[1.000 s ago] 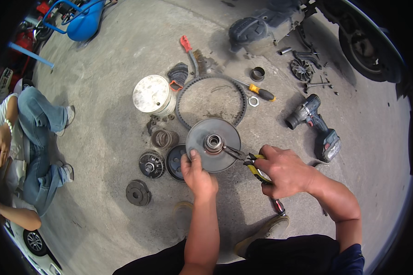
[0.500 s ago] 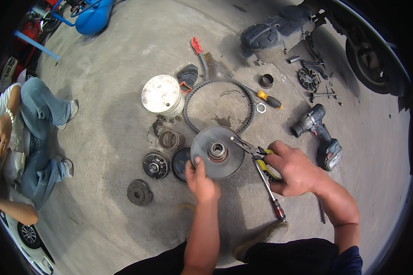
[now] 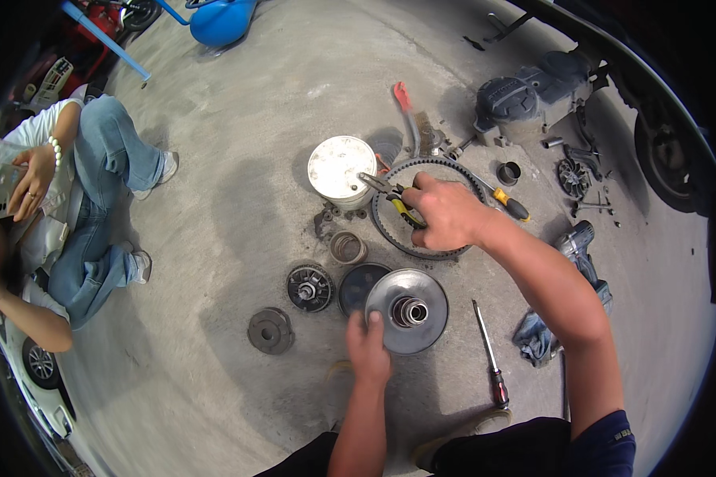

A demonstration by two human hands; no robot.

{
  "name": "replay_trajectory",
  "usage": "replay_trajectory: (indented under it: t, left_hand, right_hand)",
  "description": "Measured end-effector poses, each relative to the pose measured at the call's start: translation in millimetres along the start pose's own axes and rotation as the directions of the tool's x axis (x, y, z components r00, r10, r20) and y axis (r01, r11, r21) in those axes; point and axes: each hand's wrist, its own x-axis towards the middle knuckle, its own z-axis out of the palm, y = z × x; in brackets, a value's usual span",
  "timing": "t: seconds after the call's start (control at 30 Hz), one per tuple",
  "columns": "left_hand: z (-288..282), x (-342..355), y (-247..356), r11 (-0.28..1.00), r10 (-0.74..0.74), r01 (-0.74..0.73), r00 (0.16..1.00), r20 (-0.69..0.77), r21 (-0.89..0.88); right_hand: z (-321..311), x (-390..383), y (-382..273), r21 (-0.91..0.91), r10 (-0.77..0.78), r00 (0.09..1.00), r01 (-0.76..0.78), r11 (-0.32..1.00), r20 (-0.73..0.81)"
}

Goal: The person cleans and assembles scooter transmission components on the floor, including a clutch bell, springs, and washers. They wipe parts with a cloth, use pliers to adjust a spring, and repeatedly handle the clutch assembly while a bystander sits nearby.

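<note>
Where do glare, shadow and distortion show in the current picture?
Head view: glare whitens the bucket lid, sheen crosses the metal disc in the left hand; head view: shadow darkens ground left of the disc; head view: fisheye curvature, black corners.

grey disc [image 3: 406, 288], yellow-black pliers [image 3: 395, 194] at its 12 o'clock, white bucket [image 3: 336, 165] at 11, red-black screwdriver handle [image 3: 499, 388] at 4

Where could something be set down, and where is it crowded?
Broad bare concrete lies between the white shoes and the bucket; a narrower strip shows between the disc in the left hand and the red-black screwdriver. Crowding surrounds the belt: bucket and spring beside it, pliers in the right hand above.
</note>
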Motion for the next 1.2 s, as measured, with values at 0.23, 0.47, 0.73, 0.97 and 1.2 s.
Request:
replay_trajectory:
  t: [0.23, 0.47, 0.73, 0.97, 1.2]
  left_hand:
    - [-4.4, 3.9, 14.7, 0.965, 0.070, -0.069, 0.998, 0.003, 0.251]
    - [22.4, 18.8, 34.4, 0.699, 0.339, -0.381, 0.922, 0.189, 0.605]
    - [42.8, 23.1, 49.3, 0.368, 0.326, -0.668, 0.744, 0.583, 0.647]
    - [52.3, 11.9, 2.6, 0.234, 0.350, -0.772, 0.634, 0.690, 0.591]
    - [40.4, -5.2, -45.9, 0.240, 0.435, -0.779, 0.619, 0.654, 0.579]
  right_hand:
    - [-4.1, -20.8, 1.9, 0.045, 0.006, 1.000, -0.006, 0.999, 0.002]
    - [-18.0, -140.7, 6.6, 0.196, -0.039, 0.997, 0.052, 0.979, -0.072]
    - [-9.0, -218.4, 0.9, 0.302, -0.046, 0.979, -0.016, 0.953, 0.198]
    - [32.6, -235.6, 9.0, 0.493, 0.030, 0.945, -0.197, 0.848, 0.326]
    - [54.3, -248.4, 15.0, 0.441, 0.100, 0.897, -0.306, 0.844, 0.431]
